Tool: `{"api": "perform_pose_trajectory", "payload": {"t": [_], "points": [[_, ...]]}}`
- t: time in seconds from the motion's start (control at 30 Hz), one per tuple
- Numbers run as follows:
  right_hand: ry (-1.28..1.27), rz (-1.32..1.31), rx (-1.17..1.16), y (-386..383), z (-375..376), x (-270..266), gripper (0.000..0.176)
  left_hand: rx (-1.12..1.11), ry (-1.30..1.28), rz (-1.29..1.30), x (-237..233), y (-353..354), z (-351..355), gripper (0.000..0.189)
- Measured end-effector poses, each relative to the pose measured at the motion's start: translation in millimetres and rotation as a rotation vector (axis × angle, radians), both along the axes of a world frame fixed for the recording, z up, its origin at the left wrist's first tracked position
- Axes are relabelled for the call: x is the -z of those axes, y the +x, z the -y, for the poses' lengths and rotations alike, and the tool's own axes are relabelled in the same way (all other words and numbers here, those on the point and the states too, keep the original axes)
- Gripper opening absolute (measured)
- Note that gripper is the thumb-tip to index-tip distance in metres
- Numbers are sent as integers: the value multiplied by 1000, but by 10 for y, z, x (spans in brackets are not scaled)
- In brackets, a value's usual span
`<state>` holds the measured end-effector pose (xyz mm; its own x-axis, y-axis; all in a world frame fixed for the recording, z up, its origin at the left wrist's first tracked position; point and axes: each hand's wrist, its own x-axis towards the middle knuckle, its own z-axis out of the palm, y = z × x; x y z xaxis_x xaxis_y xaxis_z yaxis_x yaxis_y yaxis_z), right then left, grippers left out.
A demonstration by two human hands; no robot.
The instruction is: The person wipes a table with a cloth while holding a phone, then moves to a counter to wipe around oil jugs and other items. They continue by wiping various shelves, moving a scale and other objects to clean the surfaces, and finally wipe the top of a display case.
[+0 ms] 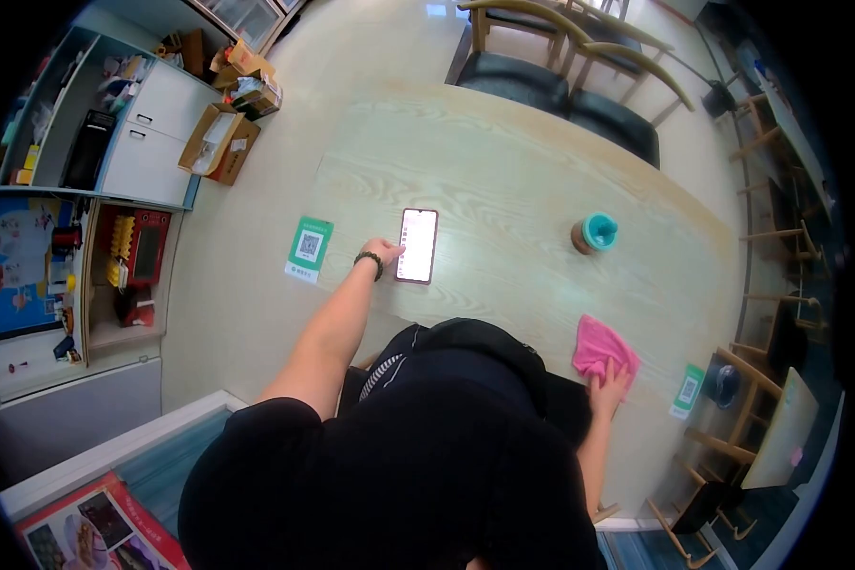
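A phone (417, 245) with a bright white screen and a dark red edge lies face up on the wooden table (513, 171). My left hand (384, 252), with a dark beaded bracelet at the wrist, reaches to its left side. One finger is stretched onto the screen's left edge, and the other fingers look partly curled; the phone rests on the table. On the right, my right hand (610, 382) presses down on a pink cloth (602, 346), its fingertips over the cloth's bunched lower part. The cloth spreads out beyond the fingers.
A cup with a teal lid (598, 231) stands on the table's right half. Green QR-code cards lie at left (309, 250) and right (687, 390). Dark-seated chairs (513, 81) stand along the far edge. Cardboard boxes (233, 152) sit by the cabinet (157, 133).
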<state>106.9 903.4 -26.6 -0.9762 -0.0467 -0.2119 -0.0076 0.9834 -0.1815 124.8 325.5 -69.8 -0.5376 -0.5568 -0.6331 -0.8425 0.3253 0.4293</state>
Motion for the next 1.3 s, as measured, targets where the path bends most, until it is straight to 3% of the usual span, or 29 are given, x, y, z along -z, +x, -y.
{"api": "perform_pose_trajectory", "payload": {"t": [0.67,0.73,0.83,1.1,1.3], "points": [[-12,-12,-22,-12,-55,74,52,-69,126,-16,-74,55,38,39],[-18,-12,-19,-17,-55,72,52,84,94,-33,-42,103,48,37],[-23,-14,-24,-18,-65,86,52,80,124,-77,11,205,13,35],[-15,-17,-24,-18,-53,88,52,11,131,-30,5,193,-6,40],[33,-20,-36,-11,-76,116,53,-190,269,47,-87,35,38,40]]}}
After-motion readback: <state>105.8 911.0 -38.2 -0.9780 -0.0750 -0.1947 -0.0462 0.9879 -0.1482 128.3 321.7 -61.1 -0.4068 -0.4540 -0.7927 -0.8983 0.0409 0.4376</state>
